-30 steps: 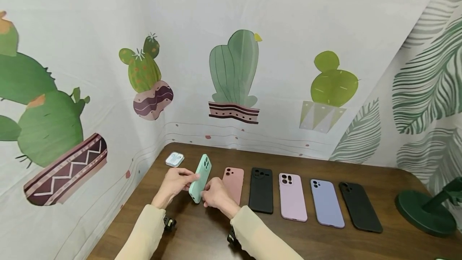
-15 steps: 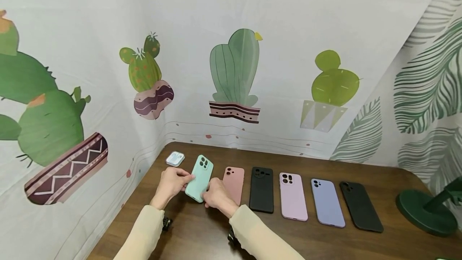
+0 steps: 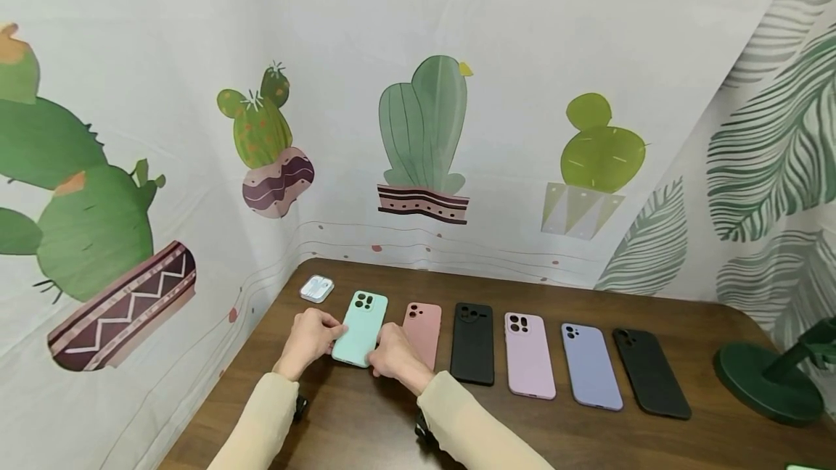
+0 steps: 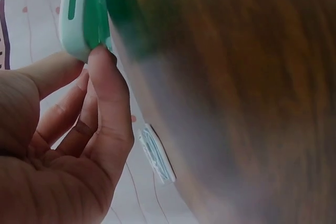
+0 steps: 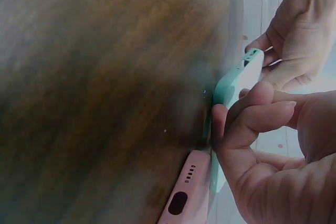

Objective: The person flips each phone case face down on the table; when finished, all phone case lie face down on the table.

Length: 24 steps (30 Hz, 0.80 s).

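A mint green phone case (image 3: 361, 328) lies nearly flat at the left end of a row, its camera cutouts toward the wall. My left hand (image 3: 310, 339) pinches its near left corner between thumb and fingers. In the left wrist view, the case's hollow green inside (image 4: 96, 17) shows above those fingertips, tilted off the wood. On the opposite edge, my right hand (image 3: 394, 354) pinches the near right corner. The right wrist view has this hand (image 5: 262, 150) close beside a pink phone case (image 5: 186, 195). That pink case (image 3: 424, 328) is partly covered by my right hand in the head view.
Farther right lie a black case (image 3: 473, 347), a light pink case (image 3: 530, 357), a lavender case (image 3: 591, 368) and another black case (image 3: 652, 376). A small white box (image 3: 316, 288) sits at the back left of the wooden table (image 3: 353, 426). A green stand (image 3: 769, 386) stands at right.
Both hands have turned the mint green case from nearly edge-on to almost flat, its back facing up. It has come lower, toward the table. The other cases stay put.
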Each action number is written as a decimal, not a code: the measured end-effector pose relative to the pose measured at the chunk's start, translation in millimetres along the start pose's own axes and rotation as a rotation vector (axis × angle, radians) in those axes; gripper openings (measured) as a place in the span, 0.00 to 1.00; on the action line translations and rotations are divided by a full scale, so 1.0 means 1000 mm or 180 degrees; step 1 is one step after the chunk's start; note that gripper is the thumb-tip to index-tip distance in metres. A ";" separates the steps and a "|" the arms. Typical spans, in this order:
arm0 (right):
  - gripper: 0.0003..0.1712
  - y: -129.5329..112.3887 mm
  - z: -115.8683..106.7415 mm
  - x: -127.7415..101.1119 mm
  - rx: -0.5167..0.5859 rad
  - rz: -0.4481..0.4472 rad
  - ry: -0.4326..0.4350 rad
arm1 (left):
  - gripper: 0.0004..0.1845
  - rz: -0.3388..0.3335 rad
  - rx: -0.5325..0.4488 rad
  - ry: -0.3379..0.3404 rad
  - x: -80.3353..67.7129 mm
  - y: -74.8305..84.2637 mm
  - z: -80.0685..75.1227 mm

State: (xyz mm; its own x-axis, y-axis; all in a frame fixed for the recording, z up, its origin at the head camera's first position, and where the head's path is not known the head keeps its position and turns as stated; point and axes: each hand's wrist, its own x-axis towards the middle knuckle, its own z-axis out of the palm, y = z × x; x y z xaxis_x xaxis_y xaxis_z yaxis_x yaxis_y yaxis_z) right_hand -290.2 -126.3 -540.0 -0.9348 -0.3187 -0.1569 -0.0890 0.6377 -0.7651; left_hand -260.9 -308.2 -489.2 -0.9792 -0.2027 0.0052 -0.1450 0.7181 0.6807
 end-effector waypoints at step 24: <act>0.24 -0.022 -0.027 -0.032 0.0560 -0.0196 -0.0016 | 0.10 0.0234 0.0570 0.0010 -0.002 0.001 -0.001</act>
State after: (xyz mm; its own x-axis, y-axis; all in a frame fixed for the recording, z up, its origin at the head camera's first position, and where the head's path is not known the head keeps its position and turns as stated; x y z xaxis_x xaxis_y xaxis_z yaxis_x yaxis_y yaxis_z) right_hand -267.8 -110.9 -501.5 -0.9276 -0.3573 -0.1091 -0.0843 0.4846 -0.8706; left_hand -258.6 -307.7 -487.2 -0.9877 -0.1470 0.0526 -0.0962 0.8380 0.5371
